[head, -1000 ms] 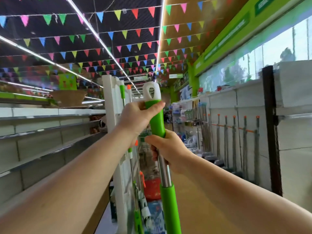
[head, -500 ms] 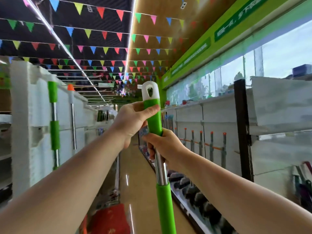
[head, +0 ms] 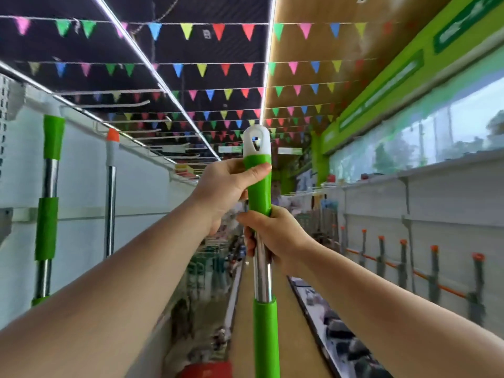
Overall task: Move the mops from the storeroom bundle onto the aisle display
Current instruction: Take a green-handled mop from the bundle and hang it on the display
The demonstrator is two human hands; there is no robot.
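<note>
green mop handle [head: 259, 197], white cap [head: 256, 141], multicoloured bunting [head: 218, 31].

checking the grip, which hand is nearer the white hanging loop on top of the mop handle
Left. The left hand grips the green sleeve just under the white loop; the right hand holds the mop handle lower, where green meets metal.

The held mop handle [head: 262, 271] is shiny polished metal with glossy green plastic sleeves and a matt white plastic cap, like the hung mop [head: 48, 214] at left, above a glossy smooth floor [head: 245, 323]
</note>
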